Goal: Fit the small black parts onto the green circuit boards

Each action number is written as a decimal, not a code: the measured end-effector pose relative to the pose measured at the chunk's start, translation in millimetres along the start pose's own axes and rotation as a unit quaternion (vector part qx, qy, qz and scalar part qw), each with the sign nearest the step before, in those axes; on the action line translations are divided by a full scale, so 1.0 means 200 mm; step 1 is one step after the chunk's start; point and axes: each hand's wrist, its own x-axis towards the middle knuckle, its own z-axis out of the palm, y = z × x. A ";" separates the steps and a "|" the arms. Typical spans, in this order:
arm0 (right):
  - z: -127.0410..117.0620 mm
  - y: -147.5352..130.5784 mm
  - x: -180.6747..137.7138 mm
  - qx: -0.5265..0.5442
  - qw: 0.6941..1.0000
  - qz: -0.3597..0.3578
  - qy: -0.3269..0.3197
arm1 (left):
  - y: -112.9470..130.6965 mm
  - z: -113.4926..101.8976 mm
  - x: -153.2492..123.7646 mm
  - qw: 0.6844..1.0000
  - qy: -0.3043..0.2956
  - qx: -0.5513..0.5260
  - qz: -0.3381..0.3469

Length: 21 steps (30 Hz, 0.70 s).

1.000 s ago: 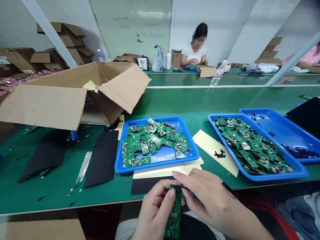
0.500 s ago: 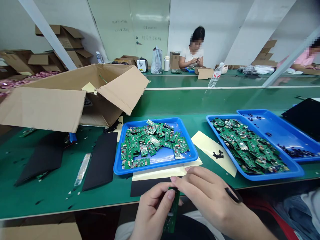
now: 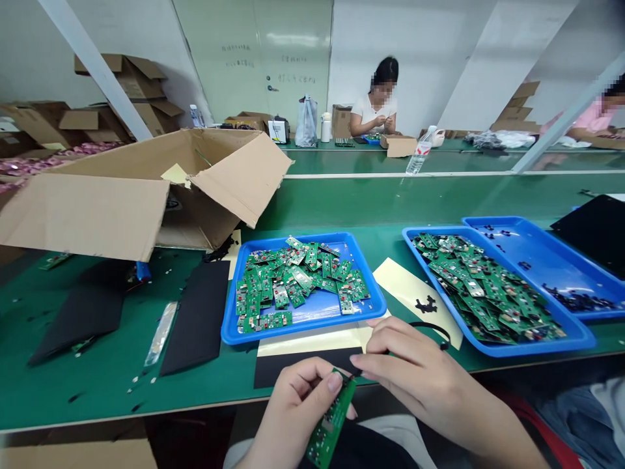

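Note:
My left hand [image 3: 305, 400] is closed on a green circuit board [image 3: 329, 420], thumb on top, the board slanting down toward my lap. At the board's upper end are the fingertips of my right hand [image 3: 420, 365], pinched together. A thin black tool, perhaps tweezers, sits in that hand; its curved back end [image 3: 432, 327] sticks out above the knuckles, and its dark tip is at the board's corner. Just beyond my hands, a blue tray [image 3: 305, 320] holds many loose circuit boards [image 3: 297, 273]. Whatever is between the tip and the board is too small to make out.
At the right stand a second blue tray [image 3: 493, 350] of circuit boards and another blue tray [image 3: 547, 251] with small black parts. Yellow paper [image 3: 390, 280] carries black bits [image 3: 426, 304]. A large open cardboard box [image 3: 88, 208] and black sheets [image 3: 198, 319] are on the left. Two people sit farther back.
My right hand has turned and shifted slightly up, so the black tool now curves above the knuckles. The board has tilted, its lower end swinging left and its face showing more.

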 end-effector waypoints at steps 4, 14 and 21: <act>0.01 -0.01 0.01 -0.006 1.000 -0.001 0.023 | 0.01 0.00 -0.02 1.000 -0.005 -0.011 -0.004; 0.10 -0.02 0.05 -0.031 0.996 -0.037 0.079 | -0.01 -0.04 0.03 0.984 -0.114 0.134 0.035; 0.13 0.01 0.01 -0.061 0.987 -0.015 0.146 | 0.00 -0.06 0.02 0.981 -0.116 0.137 0.072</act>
